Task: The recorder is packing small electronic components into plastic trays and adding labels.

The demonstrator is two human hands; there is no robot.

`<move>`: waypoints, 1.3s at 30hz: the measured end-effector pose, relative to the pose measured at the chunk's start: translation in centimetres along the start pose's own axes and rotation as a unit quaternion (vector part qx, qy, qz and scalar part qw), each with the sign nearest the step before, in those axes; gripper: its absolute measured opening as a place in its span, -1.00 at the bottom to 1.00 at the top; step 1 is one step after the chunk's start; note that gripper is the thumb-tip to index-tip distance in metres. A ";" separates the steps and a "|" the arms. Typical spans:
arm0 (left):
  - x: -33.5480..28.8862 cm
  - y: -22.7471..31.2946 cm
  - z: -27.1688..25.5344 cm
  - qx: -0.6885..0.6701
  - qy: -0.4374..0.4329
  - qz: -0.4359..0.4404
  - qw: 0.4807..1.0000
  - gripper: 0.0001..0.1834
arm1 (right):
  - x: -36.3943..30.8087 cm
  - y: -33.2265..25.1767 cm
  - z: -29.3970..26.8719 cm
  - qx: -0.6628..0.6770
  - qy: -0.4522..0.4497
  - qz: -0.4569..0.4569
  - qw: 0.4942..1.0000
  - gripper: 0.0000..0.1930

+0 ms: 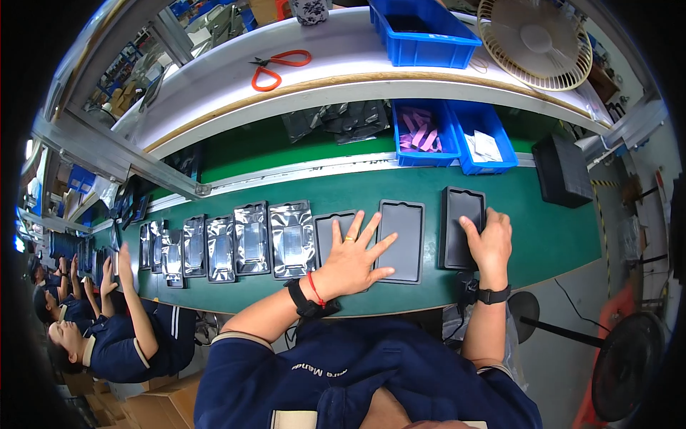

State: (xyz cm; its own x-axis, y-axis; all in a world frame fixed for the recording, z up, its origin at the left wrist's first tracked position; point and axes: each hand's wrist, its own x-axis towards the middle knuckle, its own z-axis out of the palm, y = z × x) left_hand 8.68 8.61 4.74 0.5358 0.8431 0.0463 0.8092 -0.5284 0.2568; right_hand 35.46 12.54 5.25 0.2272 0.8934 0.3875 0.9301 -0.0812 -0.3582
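My left hand (351, 259) is spread flat, palm down, over a shallow black tray (327, 229), with its fingertips reaching toward the tray beside it. That second black tray (401, 247) lies upright and bare on the green bench. At the right, my right hand (491, 242) grips the right side of a stack of black trays (454, 236), thumb over the top tray's rim and fingers along the outer side. Left of my left hand, a row of black trays holding clear-wrapped items (291, 247) runs along the bench. A wristband sits on each of my wrists.
Blue bins hold pink strips (421, 136) and white packets (483, 146). Orange-handled scissors (275, 68), another blue bin (425, 46) and a fan (536, 39) rest on the shelf above. A black block (562, 171) stands far right. People (114, 336) work at the left.
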 end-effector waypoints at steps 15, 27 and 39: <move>-5.2 -7.4 -3.3 -0.036 -0.029 -0.057 0.997 -0.41 | 0.1 0.4 -1.1 0.673 -0.194 0.179 0.691 -0.67; 7.4 4.0 -1.5 -0.521 0.067 -0.065 0.849 -0.71 | -2.4 -4.9 -1.6 0.541 -0.117 0.054 0.831 -0.83; 6.2 2.2 -3.0 -0.472 0.172 -0.196 0.842 -0.63 | -0.7 1.5 -3.0 0.631 -0.159 0.174 0.739 -0.79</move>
State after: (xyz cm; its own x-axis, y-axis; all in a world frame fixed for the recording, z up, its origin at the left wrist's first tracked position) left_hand 13.11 12.97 8.52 0.0397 0.9991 0.0141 0.2686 -0.0243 0.9629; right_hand 37.59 10.41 6.99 0.1232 0.9904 -0.0623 -0.2242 -0.0334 -0.9740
